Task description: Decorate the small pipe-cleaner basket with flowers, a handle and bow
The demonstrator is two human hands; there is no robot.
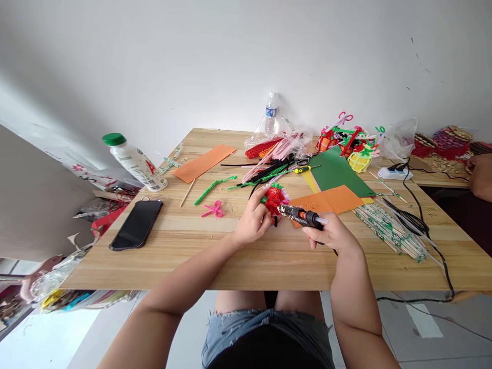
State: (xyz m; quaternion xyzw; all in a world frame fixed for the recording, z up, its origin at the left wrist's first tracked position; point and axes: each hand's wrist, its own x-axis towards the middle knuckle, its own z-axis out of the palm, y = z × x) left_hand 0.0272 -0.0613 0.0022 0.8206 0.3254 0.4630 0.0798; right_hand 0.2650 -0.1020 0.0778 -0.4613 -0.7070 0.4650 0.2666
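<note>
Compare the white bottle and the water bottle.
The white bottle is opaque; the water bottle is clear. The white bottle has a broad green cap, the water bottle a narrower pale one. The white bottle stands near the left edge of the table, the water bottle at its back. Both are capped and labelled.

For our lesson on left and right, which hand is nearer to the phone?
Left. The left hand, at the red fuzzy piece, is to the right of the phone; the right hand, holding the glue gun, is farther right.
</note>
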